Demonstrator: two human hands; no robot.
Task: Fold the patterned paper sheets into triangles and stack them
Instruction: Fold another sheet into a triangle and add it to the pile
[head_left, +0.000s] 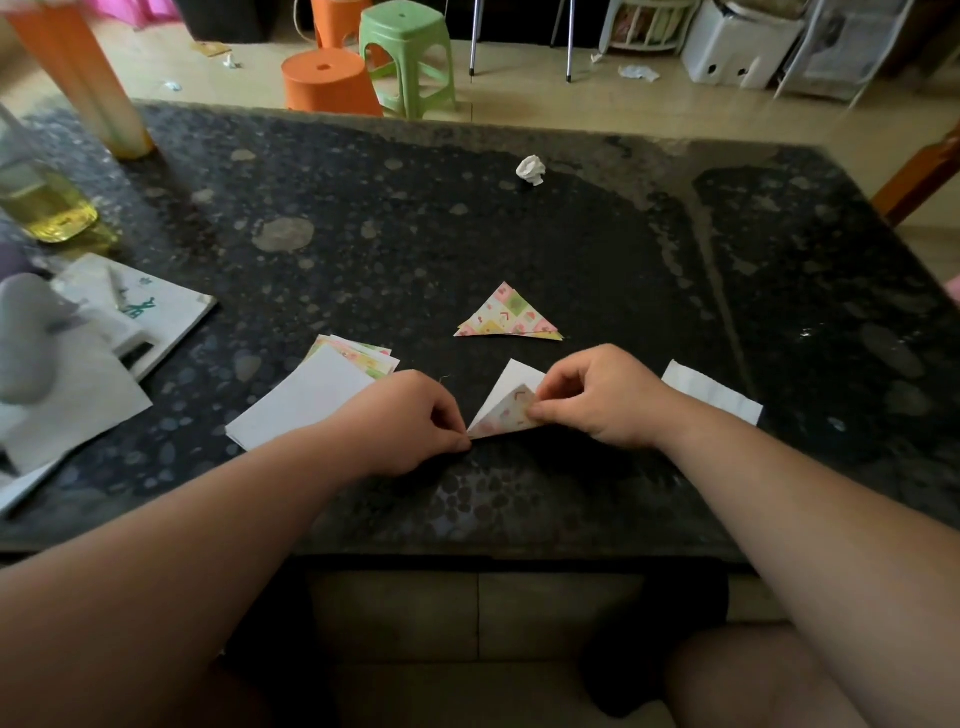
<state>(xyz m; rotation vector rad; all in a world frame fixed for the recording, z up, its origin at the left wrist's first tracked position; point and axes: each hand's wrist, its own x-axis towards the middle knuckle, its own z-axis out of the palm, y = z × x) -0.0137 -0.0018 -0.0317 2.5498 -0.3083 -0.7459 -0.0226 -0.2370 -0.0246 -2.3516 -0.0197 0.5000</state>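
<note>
Two hands grasp one half-folded sheet (508, 404) near the desk's (519, 234) 6 o'clock edge: left hand (415, 422) pinches its 9 o'clock corner, right hand (600, 399) pinches the patterned flap. Triangles (506, 314) lie at its 12 o'clock, the unfolded pile (311, 397) at 9 o'clock

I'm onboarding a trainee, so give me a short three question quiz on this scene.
1. True or false: the right hand pinches the half-folded sheet.
2. Where do the finished triangles lie? A: on the table, beyond the half-folded sheet. B: on a stool. C: on the floor.
3. Fill in: the stack of unfolded sheets lies on the person's ___ side.
Key: 1 true; 2 A; 3 left.
</note>
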